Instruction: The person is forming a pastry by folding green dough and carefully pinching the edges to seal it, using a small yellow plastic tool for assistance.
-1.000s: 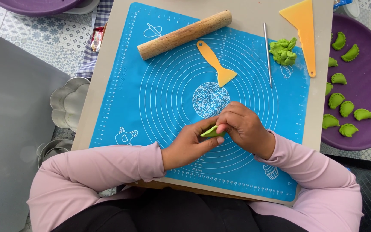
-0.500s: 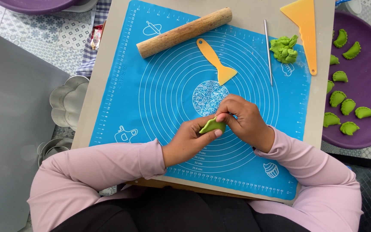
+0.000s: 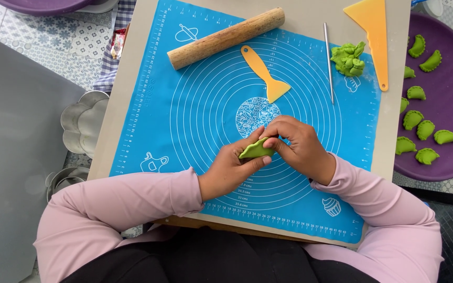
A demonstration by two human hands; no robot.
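Since a second ago, both my hands have lifted the green dumpling (image 3: 256, 150) a little and turned it, so more of its curved, folded edge now shows between my fingers; nothing else on the board has shifted.

Seen from the head camera, my left hand (image 3: 230, 169) cups the dumpling from below, thumb and fingers closed around its lower side. My right hand (image 3: 300, 147) comes in from the other side — fingertips curled and pinched onto the dumpling's upper right edge. Both hands are closed on this one piece, held just above the middle of the blue mat (image 3: 195, 105), near its printed round centre.

Farther up the mat lies a wooden rolling pin (image 3: 225, 37), set at a slant. Beside it rests a small orange scraper (image 3: 265, 73), its blade pointing toward my hands. A thin metal rod (image 3: 329, 62) lies straight along the mat's right part, and just beside it sits a lump of green dough (image 3: 348, 57). A larger orange scraper (image 3: 373, 31) rests at the top right, partly off the mat.

To the right of the board — well apart from my hands — a purple tray (image 3: 449, 162) holds several finished green dumplings (image 3: 419, 126). On the left, off the board, stand flower-shaped metal moulds (image 3: 82, 123) on the tiled floor.
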